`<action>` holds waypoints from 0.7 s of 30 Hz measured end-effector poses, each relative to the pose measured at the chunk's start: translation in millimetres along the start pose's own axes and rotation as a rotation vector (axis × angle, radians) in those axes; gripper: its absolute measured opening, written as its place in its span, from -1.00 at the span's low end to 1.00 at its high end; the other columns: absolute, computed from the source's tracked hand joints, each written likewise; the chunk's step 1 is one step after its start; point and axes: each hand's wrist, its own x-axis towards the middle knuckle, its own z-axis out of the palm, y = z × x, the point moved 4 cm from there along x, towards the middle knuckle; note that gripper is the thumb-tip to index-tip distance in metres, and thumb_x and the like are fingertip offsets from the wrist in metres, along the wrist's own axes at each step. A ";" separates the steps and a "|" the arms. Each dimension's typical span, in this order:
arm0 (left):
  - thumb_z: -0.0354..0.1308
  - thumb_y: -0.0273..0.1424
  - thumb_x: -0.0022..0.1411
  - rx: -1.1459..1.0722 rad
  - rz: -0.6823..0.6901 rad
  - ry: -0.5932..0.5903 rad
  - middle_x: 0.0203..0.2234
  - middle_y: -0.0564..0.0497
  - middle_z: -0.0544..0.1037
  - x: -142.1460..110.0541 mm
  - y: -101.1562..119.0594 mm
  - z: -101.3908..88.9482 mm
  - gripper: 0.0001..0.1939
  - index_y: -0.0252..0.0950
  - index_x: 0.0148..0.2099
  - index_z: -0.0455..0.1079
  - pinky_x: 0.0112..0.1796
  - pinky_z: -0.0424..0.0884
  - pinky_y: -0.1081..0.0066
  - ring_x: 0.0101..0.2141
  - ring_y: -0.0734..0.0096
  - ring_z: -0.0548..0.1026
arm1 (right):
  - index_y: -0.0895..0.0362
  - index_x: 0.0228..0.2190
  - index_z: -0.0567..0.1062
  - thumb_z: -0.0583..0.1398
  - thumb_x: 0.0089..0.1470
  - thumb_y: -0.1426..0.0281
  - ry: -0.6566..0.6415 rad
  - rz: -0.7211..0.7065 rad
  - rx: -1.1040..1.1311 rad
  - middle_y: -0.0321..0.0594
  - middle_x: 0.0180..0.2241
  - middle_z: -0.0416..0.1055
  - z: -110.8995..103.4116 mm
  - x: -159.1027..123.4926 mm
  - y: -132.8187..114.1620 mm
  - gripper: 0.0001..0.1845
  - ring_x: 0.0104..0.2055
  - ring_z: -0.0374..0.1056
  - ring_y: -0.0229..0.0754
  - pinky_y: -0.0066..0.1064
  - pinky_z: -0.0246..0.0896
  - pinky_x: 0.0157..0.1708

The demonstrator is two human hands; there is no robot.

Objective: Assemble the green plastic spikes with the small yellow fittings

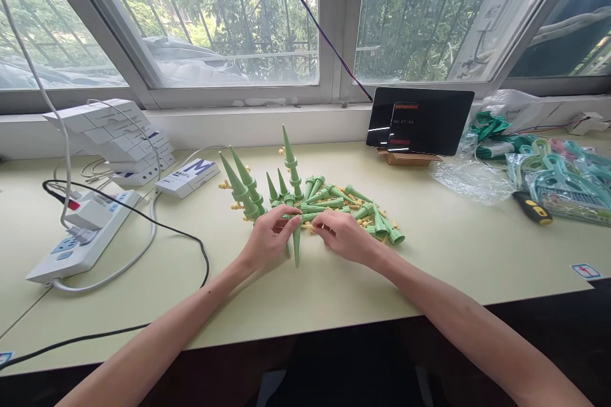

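Observation:
My left hand (272, 233) is closed in a pinch on a green plastic watering spike (296, 248), whose point is turned down toward me. Facing it, my right hand (341, 235) pinches a small yellow piece (309, 227) against or close to the spike; whether the two touch, I cannot tell. Behind my left hand, green spikes with yellow valves stand upright in stacks, among them a tall stack (292, 168) and a leaning one (238, 187). Beyond my right hand lies a loose heap of green cones (365, 210) mixed with yellow parts. My fingers hide part of the held pieces.
On the left are a white power strip (88, 235), a black cable (176, 229), stacked white boxes (128, 140) and a single box (188, 178). A tablet (439, 121) with a phone (403, 128) leans at the back. A screwdriver (532, 206) and bagged items (563, 172) lie right.

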 end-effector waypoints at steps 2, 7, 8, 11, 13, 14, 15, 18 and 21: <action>0.09 -0.17 0.34 -0.001 0.000 -0.001 -0.62 0.13 0.29 -0.2 -0.6 0.1 -0.68 -0.33 -0.09 0.44 -0.57 0.25 0.53 -0.59 0.51 0.36 | 0.14 -0.38 0.39 0.13 0.23 0.52 0.012 -0.016 0.002 -0.24 -0.44 0.37 -0.1 0.1 -0.1 -0.87 -0.41 0.27 -0.23 -0.42 0.21 -0.36; 0.10 -0.17 0.34 -0.029 -0.001 -0.002 -0.63 0.14 0.30 -0.9 -1.3 0.5 -0.69 -0.32 -0.11 0.43 -0.59 0.25 0.53 -0.62 0.54 0.33 | 0.13 -0.39 0.39 0.12 0.22 0.53 0.026 -0.033 0.007 -0.25 -0.44 0.37 -0.9 0.1 -0.7 -0.86 -0.44 0.25 -0.24 -0.42 0.19 -0.37; 0.09 -0.17 0.34 -0.038 -0.005 -0.005 -0.63 0.14 0.30 -1.1 -1.5 0.7 -0.70 -0.32 -0.11 0.42 -0.59 0.25 0.54 -0.63 0.55 0.33 | 0.13 -0.39 0.39 0.12 0.22 0.53 0.027 -0.034 0.009 -0.25 -0.44 0.36 -1.0 0.1 -1.0 -0.86 -0.44 0.24 -0.24 -0.42 0.19 -0.37; 0.09 -0.16 0.34 -0.052 -0.021 -0.019 -0.63 0.14 0.32 -1.3 -2.0 1.6 -0.69 -0.31 -0.11 0.41 -0.59 0.28 0.53 -0.63 0.54 0.35 | 0.13 -0.39 0.39 0.11 0.23 0.54 0.025 -0.032 0.013 -0.25 -0.44 0.36 -1.3 -0.2 -1.8 -0.85 -0.44 0.24 -0.24 -0.43 0.18 -0.38; 0.10 -0.15 0.34 -0.057 -0.030 -0.028 -0.64 0.13 0.33 -1.4 -2.4 2.1 -0.68 -0.31 -0.10 0.40 -0.59 0.31 0.52 -0.64 0.52 0.36 | 0.13 -0.39 0.39 0.11 0.23 0.54 0.024 -0.030 0.015 -0.25 -0.43 0.36 -1.3 -0.4 -2.0 -0.84 -0.42 0.24 -0.24 -0.43 0.17 -0.38; 0.09 -0.15 0.34 -0.060 -0.034 -0.033 -0.64 0.13 0.34 -1.4 -2.7 2.3 -0.68 -0.31 -0.09 0.40 -0.59 0.31 0.51 -0.64 0.52 0.36 | 0.13 -0.39 0.39 0.11 0.23 0.54 0.026 -0.031 0.015 -0.25 -0.43 0.36 -1.3 -0.4 -2.1 -0.84 -0.43 0.24 -0.24 -0.43 0.17 -0.38; 0.09 -0.15 0.34 -0.064 -0.036 -0.038 -0.64 0.13 0.34 -1.5 -3.0 2.5 -0.68 -0.31 -0.09 0.39 -0.59 0.31 0.51 -0.64 0.51 0.36 | 0.13 -0.39 0.39 0.11 0.23 0.54 0.029 -0.033 0.015 -0.25 -0.44 0.36 -1.4 -0.5 -2.1 -0.84 -0.43 0.23 -0.25 -0.44 0.17 -0.38; 0.08 -0.15 0.34 -0.074 -0.038 -0.050 -0.64 0.14 0.35 -1.7 -3.6 2.9 -0.69 -0.30 -0.07 0.38 -0.60 0.32 0.50 -0.65 0.51 0.36 | 0.13 -0.40 0.39 0.11 0.23 0.54 0.036 -0.043 0.014 -0.27 -0.45 0.34 -1.5 -0.6 -2.0 -0.84 -0.44 0.21 -0.26 -0.44 0.16 -0.38; 0.09 -0.16 0.34 -0.088 -0.039 -0.059 -0.64 0.14 0.35 -2.0 -3.6 3.0 -0.69 -0.30 -0.06 0.38 -0.58 0.35 0.49 -0.64 0.50 0.37 | 0.13 -0.40 0.40 0.11 0.24 0.53 0.040 -0.045 0.010 -0.27 -0.46 0.33 -1.6 -0.6 -1.8 -0.84 -0.44 0.21 -0.26 -0.43 0.16 -0.38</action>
